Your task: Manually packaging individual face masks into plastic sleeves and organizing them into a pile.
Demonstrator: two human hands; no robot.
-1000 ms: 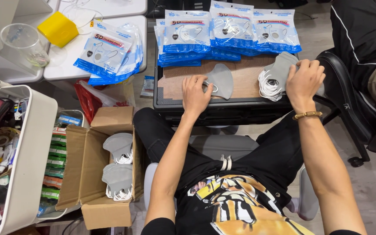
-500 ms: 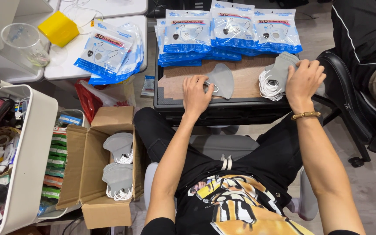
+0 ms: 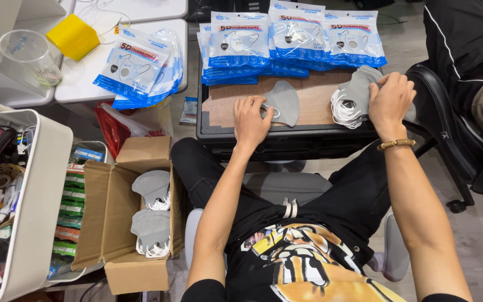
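Left hand [image 3: 251, 120] pinning gray mask [image 3: 282, 102], long axis upright, flat

grey masks [image 3: 282, 102]: matt cloth | packets [image 3: 296, 33]: glossy plastic | box [image 3: 119, 223]: matt cardboard

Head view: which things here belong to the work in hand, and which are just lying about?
In use: left hand on single grey mask; right hand on grey mask stack; blue mask packets.
Lying about: yellow pad, clear cup, white bin.

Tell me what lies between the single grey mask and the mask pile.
In the head view, only bare wooden board separates the single mask from the pile.
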